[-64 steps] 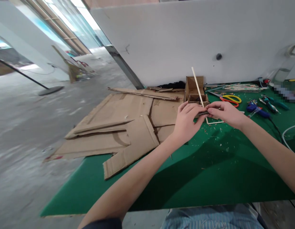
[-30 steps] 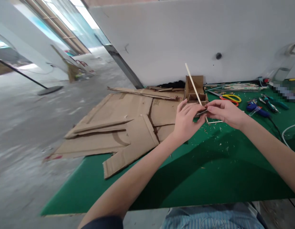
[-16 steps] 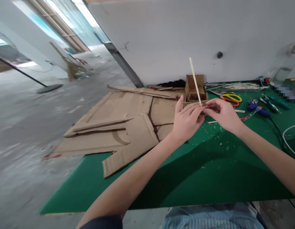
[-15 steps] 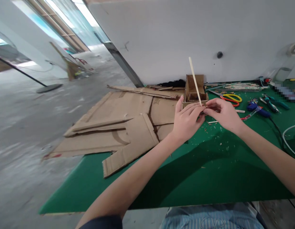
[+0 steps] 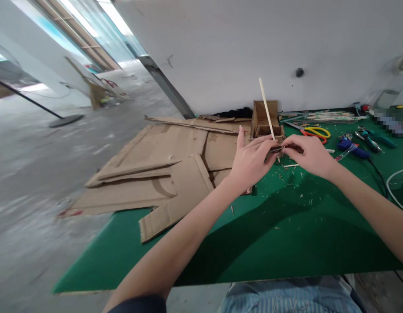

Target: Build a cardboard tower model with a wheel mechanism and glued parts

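My left hand (image 5: 251, 161) is closed around a thin pale wooden stick (image 5: 265, 107) that slants up and to the left above the green table (image 5: 286, 234). My right hand (image 5: 307, 154) pinches a small dark tool (image 5: 277, 149) pressed against the stick's lower part, just where both hands meet. Behind the hands a small open cardboard box (image 5: 264, 119) stands upright. Wood shavings (image 5: 302, 191) are scattered on the green surface under the hands.
Flat cardboard sheets (image 5: 162, 165) cover the table's left part. Yellow and orange scissors (image 5: 315, 132), a blue tool (image 5: 351, 148) and pliers (image 5: 371, 139) lie at the back right. A white cable (image 5: 392, 187) curves at the right edge. A white wall (image 5: 253, 52) backs the table.
The stick has tilted a little and its lower end shifted between my hands. Both hands stay pressed together at about the same place, with the dark tool against the stick.
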Demonstrator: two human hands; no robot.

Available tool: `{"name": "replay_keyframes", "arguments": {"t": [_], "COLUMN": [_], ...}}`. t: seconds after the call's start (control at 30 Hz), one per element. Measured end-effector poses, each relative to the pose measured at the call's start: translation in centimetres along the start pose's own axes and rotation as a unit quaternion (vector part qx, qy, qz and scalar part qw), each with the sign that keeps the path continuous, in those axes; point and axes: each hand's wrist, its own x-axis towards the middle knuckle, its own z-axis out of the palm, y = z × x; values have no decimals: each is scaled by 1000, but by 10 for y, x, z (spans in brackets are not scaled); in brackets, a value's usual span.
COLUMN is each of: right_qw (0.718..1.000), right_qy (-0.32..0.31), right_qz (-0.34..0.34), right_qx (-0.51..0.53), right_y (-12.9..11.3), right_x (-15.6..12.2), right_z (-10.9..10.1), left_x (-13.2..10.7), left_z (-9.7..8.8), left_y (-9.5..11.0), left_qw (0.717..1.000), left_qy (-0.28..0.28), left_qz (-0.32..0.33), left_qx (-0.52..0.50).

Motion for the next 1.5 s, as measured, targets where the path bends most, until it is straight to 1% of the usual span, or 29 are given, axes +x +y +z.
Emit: {"name": "replay_keyframes", "arguments": {"t": [0.23,0.4,0.5,0.6,0.73,0.83,0.9,0.93,0.97,1.0,1.03,1.07,1.1,1.13,1.17,1.2,1.23,1.27,1.3,1.33,1.37,1.43,1.47,1.5], "right_qw": [1000,998,995,981,945,928,928,934,945,959,972,979,977,966,947,925,906,895,893,900,914,952,966,975], "right_qy": [9,38,51,110,196,227,226,213,185,139,74,-6,-95,-185,-268,-336,-385,-411,-416,-400,-369,-277,-228,-184], "right_qz": [4,20,27,46,72,90,107,118,131,147,162,175,182,181,175,166,154,141,129,119,112,112,116,118], "right_qx": [-1,52,85,153,253,280,276,260,234,199,153,101,49,3,-35,-65,-88,-104,-117,-125,-123,-74,-24,36], "right_y": [2,4,3,2,3,7,9,10,11,12,12,12,13,14,15,17,19,21,21,22,21,16,13,8], "right_x": [-1,-2,0,3,7,9,10,10,10,9,8,6,5,3,1,-1,-2,-4,-4,-4,-3,-2,-1,0], "right_z": [0,-4,-10,-18,-26,-29,-29,-30,-30,-30,-29,-28,-27,-25,-22,-19,-16,-13,-11,-9,-8,-9,-9,-10], "left_x": [0,2,3,3,3,3,3,3,3,3,3,3,3,3,3,3,3,2,2,2,2,2,1,1], "left_z": [-1,-1,-2,-1,1,2,2,1,1,1,0,0,-1,-1,-1,-1,0,0,0,0,1,0,0,0], "left_y": [-3,-8,-10,-12,-15,-16,-15,-15,-14,-14,-13,-13,-13,-13,-13,-13,-13,-13,-12,-12,-12,-10,-10,-9], "left_qw": [1000,998,997,998,998,998,997,997,997,997,996,996,996,996,996,995,995,994,992,991,989,983,980,976], "left_qy": [-15,-23,-13,0,5,11,17,19,20,20,19,18,17,18,21,25,29,34,40,46,52,62,65,69], "left_qz": [-2,-33,-41,-40,-32,-33,-35,-35,-35,-34,-34,-33,-33,-32,-29,-25,-21,-15,-8,-1,5,7,7,6], "left_qx": [-27,-47,-57,-53,-55,-57,-63,-67,-70,-73,-76,-78,-81,-84,-87,-92,-98,-106,-116,-127,-140,-170,-188,-207]}}
